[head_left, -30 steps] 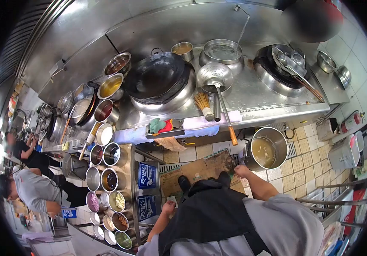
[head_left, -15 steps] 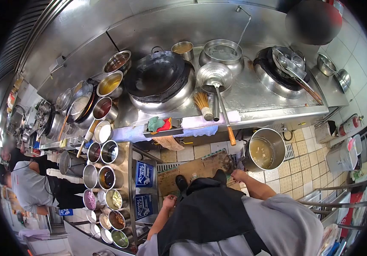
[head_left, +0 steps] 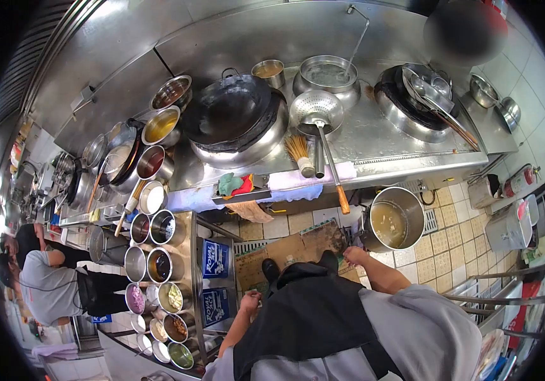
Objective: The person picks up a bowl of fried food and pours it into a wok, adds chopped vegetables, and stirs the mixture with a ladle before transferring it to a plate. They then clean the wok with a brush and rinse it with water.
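My left hand (head_left: 251,301) is low beside my dark apron (head_left: 310,317), nearest to the blue boxes (head_left: 215,259) under the side counter; its fingers look curled, and whether it holds anything is too small to tell. On the other side, my right hand (head_left: 354,255) has curled fingers and hangs close to the large metal pot (head_left: 413,219) of cloudy liquid. What it may hold cannot be made out. Ahead on the steel range, a black wok (head_left: 228,111) sits beside a perforated ladle (head_left: 317,111) and a bamboo brush (head_left: 298,149).
Metal containers of sauces and chopped food, one with green pieces (head_left: 180,355), line the counter at the left. Two co-workers stand beyond it, one in a grey shirt (head_left: 47,289). A second wok station (head_left: 415,105) is at the right. Metal rails (head_left: 507,298) stand at the lower right.
The co-workers at the left have shifted their posture slightly. The view has moved a little; both my hands stay in nearly the same place.
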`<state>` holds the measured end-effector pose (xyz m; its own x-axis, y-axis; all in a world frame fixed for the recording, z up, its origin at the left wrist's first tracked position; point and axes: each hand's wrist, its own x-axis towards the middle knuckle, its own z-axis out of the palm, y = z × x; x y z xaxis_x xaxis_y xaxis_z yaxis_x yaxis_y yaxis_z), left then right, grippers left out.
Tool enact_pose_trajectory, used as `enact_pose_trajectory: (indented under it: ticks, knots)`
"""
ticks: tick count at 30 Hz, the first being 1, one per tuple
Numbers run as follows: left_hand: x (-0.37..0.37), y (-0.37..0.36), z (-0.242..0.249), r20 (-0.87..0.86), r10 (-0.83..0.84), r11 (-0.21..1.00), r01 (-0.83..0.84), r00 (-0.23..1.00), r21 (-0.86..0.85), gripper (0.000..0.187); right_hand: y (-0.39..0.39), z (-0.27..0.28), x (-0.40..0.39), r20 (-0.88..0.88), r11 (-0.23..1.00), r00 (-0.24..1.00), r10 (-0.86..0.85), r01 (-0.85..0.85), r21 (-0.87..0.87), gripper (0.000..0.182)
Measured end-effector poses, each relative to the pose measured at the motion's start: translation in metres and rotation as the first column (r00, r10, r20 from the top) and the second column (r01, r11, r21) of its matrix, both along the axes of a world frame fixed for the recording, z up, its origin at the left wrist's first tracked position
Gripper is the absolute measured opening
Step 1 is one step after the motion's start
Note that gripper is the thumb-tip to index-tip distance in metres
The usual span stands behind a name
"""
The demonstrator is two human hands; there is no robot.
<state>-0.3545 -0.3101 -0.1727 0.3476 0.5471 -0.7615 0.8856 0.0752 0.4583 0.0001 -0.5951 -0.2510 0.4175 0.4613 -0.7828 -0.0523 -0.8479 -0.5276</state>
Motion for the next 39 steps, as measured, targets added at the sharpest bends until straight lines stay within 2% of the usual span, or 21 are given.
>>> enact_pose_trajectory:
  ticks: [3, 5, 9, 12, 14, 15, 17, 20, 30, 33, 35, 36, 38, 39]
  knots:
    - [0.006, 0.004, -0.009, 0.030, -0.052, 0.997, 0.050, 0.998, 0.066, 0.025, 0.006, 0.002, 0.001, 0.028, 0.996, 0.997, 0.069, -0.068, -0.051, 0.031]
    - [0.010, 0.007, -0.010, -0.014, -0.188, 0.973, 0.188, 0.982, 0.136, 0.024, 0.006, 0.010, 0.002, 0.042, 0.998, 0.997, 0.061, -0.061, -0.021, 0.031]
    - [0.013, 0.003, 0.005, -0.005, -0.173, 0.980, 0.173, 0.985, 0.097, 0.024, 0.005, 0.015, 0.002, 0.058, 0.998, 0.997, 0.052, -0.051, -0.021, 0.031]
    - [0.009, 0.000, 0.007, 0.037, -0.081, 0.996, 0.080, 0.996, 0.035, 0.025, 0.002, 0.014, -0.001, 0.106, 1.000, 0.994, -0.001, -0.001, 0.021, 0.034]
    - [0.001, -0.002, -0.001, 0.082, 0.040, 0.998, -0.043, 0.996, 0.036, 0.026, 0.000, 0.011, 0.001, 0.031, 0.998, 0.999, 0.040, -0.038, -0.042, 0.031]
    - [-0.002, 0.000, -0.005, 0.082, 0.044, 0.998, -0.047, 0.996, 0.034, 0.026, -0.001, 0.009, 0.001, 0.031, 0.998, 0.999, 0.044, -0.042, -0.044, 0.031]
    - [-0.006, 0.002, -0.004, -0.023, -0.066, 0.997, 0.067, 0.998, 0.028, 0.028, -0.003, 0.010, 0.000, 0.028, 0.996, 0.996, 0.086, -0.085, -0.031, 0.032]
    - [-0.014, 0.004, -0.013, -0.022, -0.122, 0.990, 0.123, 0.992, 0.067, 0.028, -0.002, 0.010, -0.001, 0.006, 0.998, 0.999, 0.041, -0.040, -0.040, 0.032]
    - [-0.008, -0.001, -0.006, -0.020, -0.108, 0.989, 0.109, 0.994, 0.096, 0.028, 0.014, 0.001, 0.002, 0.081, 0.991, 0.988, 0.128, -0.125, -0.037, 0.031]
    - [-0.016, 0.005, -0.037, 0.035, -0.147, 0.979, 0.140, 0.988, 0.150, 0.027, 0.014, 0.008, -0.003, 0.089, 0.994, 0.991, 0.105, -0.102, -0.028, 0.030]
    - [-0.016, 0.005, -0.037, -0.007, -0.251, 0.934, 0.244, 0.968, 0.261, 0.025, 0.012, 0.011, -0.006, 0.024, 0.999, 0.999, -0.020, 0.021, -0.027, 0.030]
    - [-0.017, 0.004, -0.037, -0.006, -0.248, 0.935, 0.241, 0.969, 0.260, 0.025, 0.012, 0.012, -0.007, 0.025, 0.999, 1.000, -0.017, 0.018, -0.028, 0.030]
    - [-0.011, 0.001, -0.021, 0.007, -0.101, 0.992, 0.100, 0.995, 0.082, 0.023, 0.010, 0.011, -0.006, 0.011, 0.999, 1.000, 0.019, -0.019, -0.036, 0.030]
    - [-0.013, 0.002, -0.026, 0.008, -0.099, 0.992, 0.098, 0.995, 0.082, 0.023, 0.009, 0.011, -0.005, 0.012, 0.999, 1.000, 0.021, -0.021, -0.037, 0.030]
